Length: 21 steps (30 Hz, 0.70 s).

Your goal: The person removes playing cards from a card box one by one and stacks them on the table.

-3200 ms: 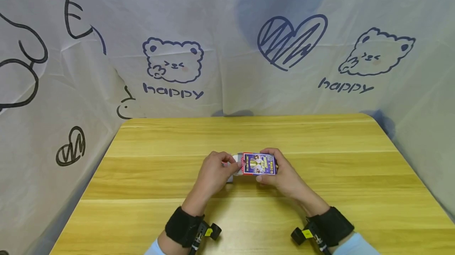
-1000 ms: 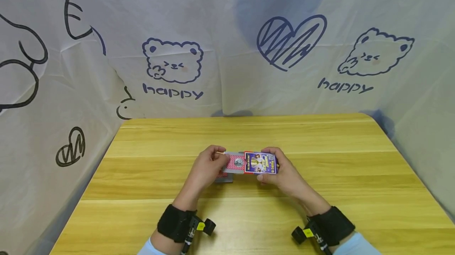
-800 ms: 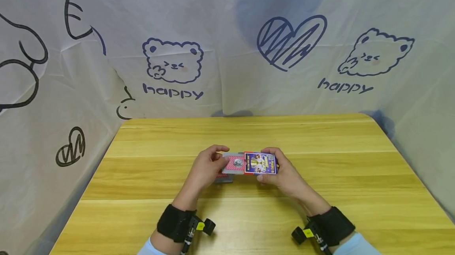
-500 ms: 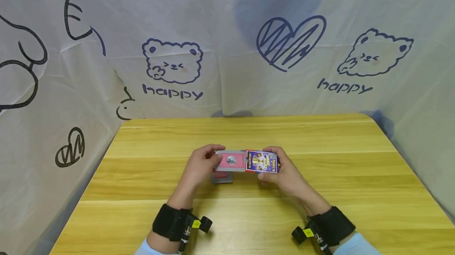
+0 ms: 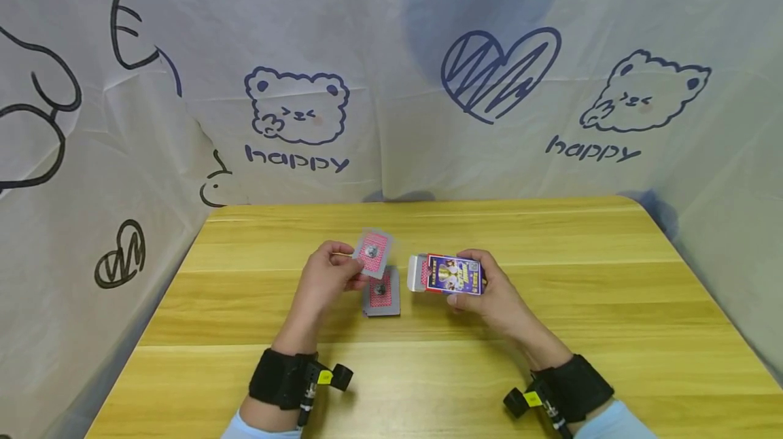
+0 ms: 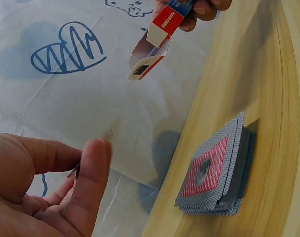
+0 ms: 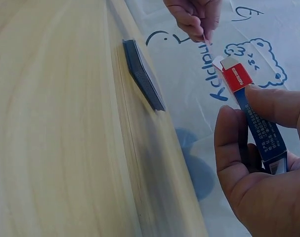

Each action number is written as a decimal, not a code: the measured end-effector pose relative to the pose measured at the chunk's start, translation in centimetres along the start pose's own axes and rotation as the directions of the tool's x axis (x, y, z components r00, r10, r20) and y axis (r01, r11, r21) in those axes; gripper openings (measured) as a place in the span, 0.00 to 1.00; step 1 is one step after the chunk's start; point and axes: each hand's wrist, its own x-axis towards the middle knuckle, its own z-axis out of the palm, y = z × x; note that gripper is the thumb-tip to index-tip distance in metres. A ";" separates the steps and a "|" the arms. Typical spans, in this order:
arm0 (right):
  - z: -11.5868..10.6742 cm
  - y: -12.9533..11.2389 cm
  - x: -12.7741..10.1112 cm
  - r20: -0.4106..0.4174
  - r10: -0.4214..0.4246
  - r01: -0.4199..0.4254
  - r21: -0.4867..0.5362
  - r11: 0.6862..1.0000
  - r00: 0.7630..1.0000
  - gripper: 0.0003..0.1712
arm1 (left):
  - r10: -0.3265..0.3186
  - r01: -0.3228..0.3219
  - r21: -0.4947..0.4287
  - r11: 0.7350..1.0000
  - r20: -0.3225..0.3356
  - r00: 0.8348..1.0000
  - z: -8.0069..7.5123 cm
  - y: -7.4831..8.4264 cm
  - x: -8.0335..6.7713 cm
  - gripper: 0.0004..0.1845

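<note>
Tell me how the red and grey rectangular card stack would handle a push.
The card stack would probably slide apart, since its edges look uneven. Lying flat and low on the yellow wood-grain table, it seems unlikely to tip or roll.

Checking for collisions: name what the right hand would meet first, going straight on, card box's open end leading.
Likely the red-backed playing card pinched in the left hand, though depth is unclear.

Head: card point(image 5: 372, 253) edges blurred. Card hides far left corner of deck point(image 5: 382, 302). Box point(image 5: 454, 275) fine print too small. Right hand point(image 5: 489, 284) fingers partly hidden behind box. Sleeves point(image 5: 259, 427), table point(image 5: 245, 296) cut by bottom edge. Left wrist: card mostly hidden by left hand point(image 6: 46, 182); box cut by top edge. Right wrist: left hand cropped at top.
</note>
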 end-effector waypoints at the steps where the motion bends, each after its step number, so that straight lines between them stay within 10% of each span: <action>1: 0.0 0.0 0.0 0.000 0.001 -0.001 -0.006 1.000 1.000 0.46 | -0.011 0.011 -0.006 1.000 0.004 1.000 -0.1 0.0 0.1 0.21; 8: 0.0 0.0 0.0 -0.002 0.006 -0.006 -0.011 1.000 1.000 0.46 | -0.052 0.048 0.068 0.997 0.051 0.997 -0.2 -0.5 0.3 0.39; 21: 0.1 0.2 0.0 -0.008 0.024 -0.025 -0.020 1.000 1.000 0.47 | -0.096 0.065 0.243 0.968 0.120 0.988 -0.2 -0.9 0.3 0.42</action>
